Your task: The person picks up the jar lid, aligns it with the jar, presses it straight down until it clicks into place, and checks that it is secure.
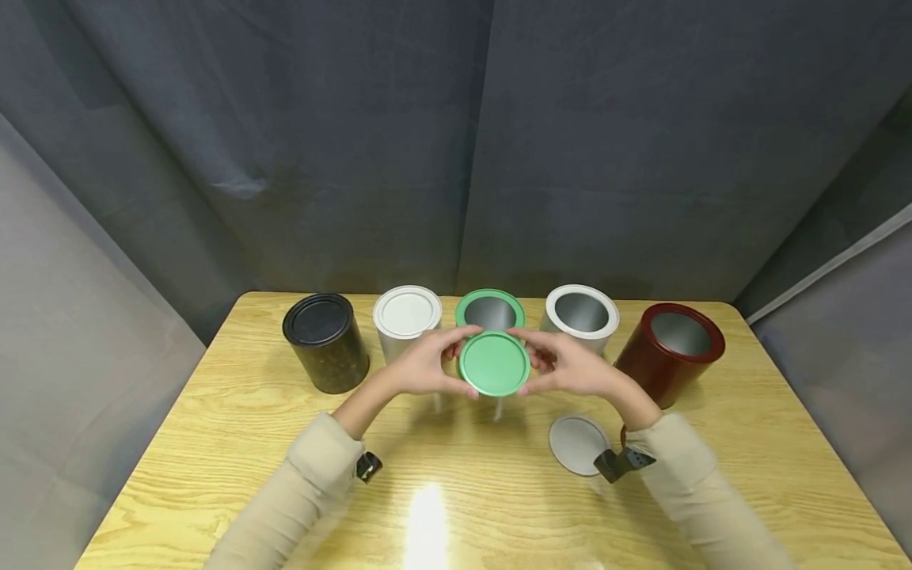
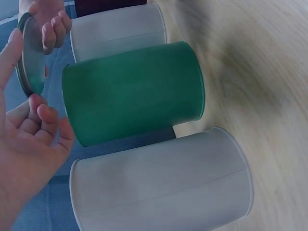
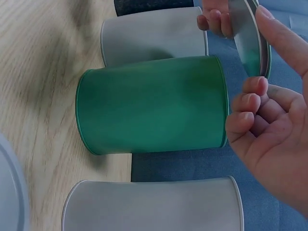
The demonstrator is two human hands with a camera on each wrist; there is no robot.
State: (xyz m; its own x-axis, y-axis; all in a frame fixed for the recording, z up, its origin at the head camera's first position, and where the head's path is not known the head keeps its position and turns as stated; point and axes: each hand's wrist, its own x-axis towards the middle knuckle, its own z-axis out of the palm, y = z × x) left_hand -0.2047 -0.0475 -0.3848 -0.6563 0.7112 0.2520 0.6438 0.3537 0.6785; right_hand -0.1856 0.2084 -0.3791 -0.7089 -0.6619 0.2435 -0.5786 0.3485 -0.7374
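Between both hands, a round green lid [image 1: 494, 364] is held by its edge, in front of the open green can [image 1: 490, 307]. My left hand [image 1: 430, 362] pinches the lid's left rim with thumb and fingers. On the opposite rim, my right hand [image 1: 568, 364] grips it the same way. Both wrist views show the lid [image 2: 32, 55] raised off the table, beside the can's top end and apart from it. The upright green can [image 3: 151, 106] stands behind the hands, its lower part hidden by them in the head view.
A lidded black can [image 1: 326, 343] and a lidded white can [image 1: 407, 317] stand to the left. Rightward are an open white can [image 1: 582, 315] and an open dark red can [image 1: 670, 352]. A whitish lid [image 1: 579, 445] lies on the wooden table [image 1: 235, 443] near the right forearm.
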